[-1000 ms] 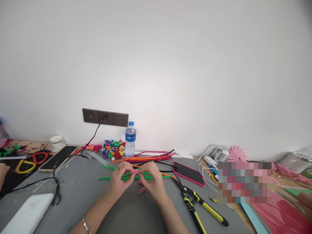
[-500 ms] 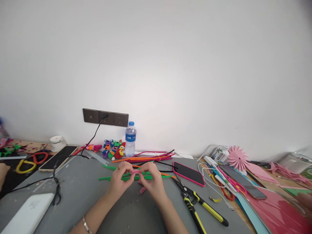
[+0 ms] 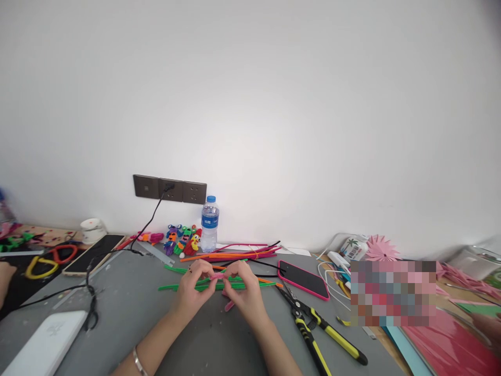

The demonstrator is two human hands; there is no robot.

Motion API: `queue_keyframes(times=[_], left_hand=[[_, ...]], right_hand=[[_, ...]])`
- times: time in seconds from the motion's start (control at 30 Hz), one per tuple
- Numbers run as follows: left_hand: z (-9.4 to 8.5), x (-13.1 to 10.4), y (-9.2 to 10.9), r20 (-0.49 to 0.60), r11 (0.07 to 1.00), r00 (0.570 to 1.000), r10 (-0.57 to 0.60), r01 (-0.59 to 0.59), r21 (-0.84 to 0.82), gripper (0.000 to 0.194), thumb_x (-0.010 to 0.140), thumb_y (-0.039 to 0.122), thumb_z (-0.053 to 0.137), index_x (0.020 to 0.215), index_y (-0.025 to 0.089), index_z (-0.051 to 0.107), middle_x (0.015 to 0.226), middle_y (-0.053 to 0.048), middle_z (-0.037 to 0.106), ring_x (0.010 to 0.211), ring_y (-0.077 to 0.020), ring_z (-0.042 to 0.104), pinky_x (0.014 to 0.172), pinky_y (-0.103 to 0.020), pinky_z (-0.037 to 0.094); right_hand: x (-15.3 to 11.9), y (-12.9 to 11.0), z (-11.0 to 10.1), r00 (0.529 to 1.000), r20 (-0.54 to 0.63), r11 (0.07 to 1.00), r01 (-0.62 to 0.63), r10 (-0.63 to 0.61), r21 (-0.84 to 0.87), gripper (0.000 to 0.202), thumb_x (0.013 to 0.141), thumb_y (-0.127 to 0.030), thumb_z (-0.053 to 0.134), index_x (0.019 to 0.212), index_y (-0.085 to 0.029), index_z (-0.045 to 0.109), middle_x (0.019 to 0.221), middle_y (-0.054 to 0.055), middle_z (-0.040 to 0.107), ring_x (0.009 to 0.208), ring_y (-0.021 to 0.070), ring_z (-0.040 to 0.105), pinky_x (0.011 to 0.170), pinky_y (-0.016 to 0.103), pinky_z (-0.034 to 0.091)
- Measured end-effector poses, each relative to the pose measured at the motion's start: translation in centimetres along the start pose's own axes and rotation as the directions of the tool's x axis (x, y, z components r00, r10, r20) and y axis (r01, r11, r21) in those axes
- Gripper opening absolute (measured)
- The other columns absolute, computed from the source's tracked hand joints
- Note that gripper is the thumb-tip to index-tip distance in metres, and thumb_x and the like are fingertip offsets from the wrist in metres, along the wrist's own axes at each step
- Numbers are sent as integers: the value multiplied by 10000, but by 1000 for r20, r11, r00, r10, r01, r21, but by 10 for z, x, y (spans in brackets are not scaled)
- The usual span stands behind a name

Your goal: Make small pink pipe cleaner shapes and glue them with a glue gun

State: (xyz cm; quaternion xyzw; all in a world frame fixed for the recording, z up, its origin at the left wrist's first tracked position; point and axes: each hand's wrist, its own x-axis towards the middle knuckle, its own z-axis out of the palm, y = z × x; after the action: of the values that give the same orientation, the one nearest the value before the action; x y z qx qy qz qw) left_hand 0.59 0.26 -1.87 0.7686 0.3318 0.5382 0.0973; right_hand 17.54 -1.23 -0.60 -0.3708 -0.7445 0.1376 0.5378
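My left hand (image 3: 193,290) and my right hand (image 3: 246,290) meet over the grey table mat, both with thumb and forefinger pinched. Between their fingertips runs a short piece of pink pipe cleaner (image 3: 218,276), gripped from each side. Another pink fuzzy piece (image 3: 229,306) lies just below, by the right fingers, partly hidden. Green pipe cleaners (image 3: 168,288) lie on the mat behind and under the hands. Farther back is a bundle of red and orange pipe cleaners (image 3: 230,256). Yellow-and-black pliers (image 3: 301,313) rest to the right of my right hand.
A water bottle (image 3: 210,224) stands by the wall beside small pipe-cleaner figures (image 3: 183,240). A pink-edged phone (image 3: 304,280) lies back right, a white power bank (image 3: 47,339) front left. Other people's hands show at the left edge (image 3: 6,282) and right edge (image 3: 487,326).
My hands and the pink pipe cleaner look the same. A pixelated block now hides part of the papers and tools at right.
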Motion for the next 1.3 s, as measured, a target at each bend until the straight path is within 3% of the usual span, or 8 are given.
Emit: queue_keyframes(times=[0.6,0.7,0.83,1.1,1.3], left_hand=[[1,2,0,15,1000,1000,-15,15,-8,127,824,89,508,805,214,489,786,-4,558,716,-147,562,624,-235,459],[2,1,0,-2,994,996,-84,84,-70,152,820,108,514,923,219,509,849,-11,577,703,-138,569,629,-238,476],[3,0,-1,27,957,975,-222,223,-185,330,808,168,557,1124,229,485,942,-36,598,808,-170,591,660,-254,499],[4,-3,-5,228,783,863,-450,504,-364,221,828,318,594,1016,211,547,895,-25,606,802,-177,593,687,-263,496],[3,-1,-7,243,767,864,-440,503,-398,165,828,325,603,930,199,576,800,-2,562,739,-157,554,662,-237,465]], right_hand=[[1,-2,0,1000,-2,1000,15,-15,-2,164,782,-51,515,790,-214,531,756,17,562,718,185,517,662,306,406],[1,-2,0,999,-13,999,43,-44,-24,164,800,-52,511,800,-214,536,761,22,572,731,188,533,665,311,417],[0,-2,-1,995,-50,994,82,-86,-75,150,832,-74,513,828,-215,564,783,36,588,763,197,559,673,320,438],[0,2,0,992,-31,986,116,-120,-118,129,886,-111,523,845,-222,574,830,40,614,786,192,564,704,326,437],[0,1,-1,993,-14,982,116,-119,-147,127,899,-132,529,825,-229,562,827,31,627,777,192,567,713,336,414]])
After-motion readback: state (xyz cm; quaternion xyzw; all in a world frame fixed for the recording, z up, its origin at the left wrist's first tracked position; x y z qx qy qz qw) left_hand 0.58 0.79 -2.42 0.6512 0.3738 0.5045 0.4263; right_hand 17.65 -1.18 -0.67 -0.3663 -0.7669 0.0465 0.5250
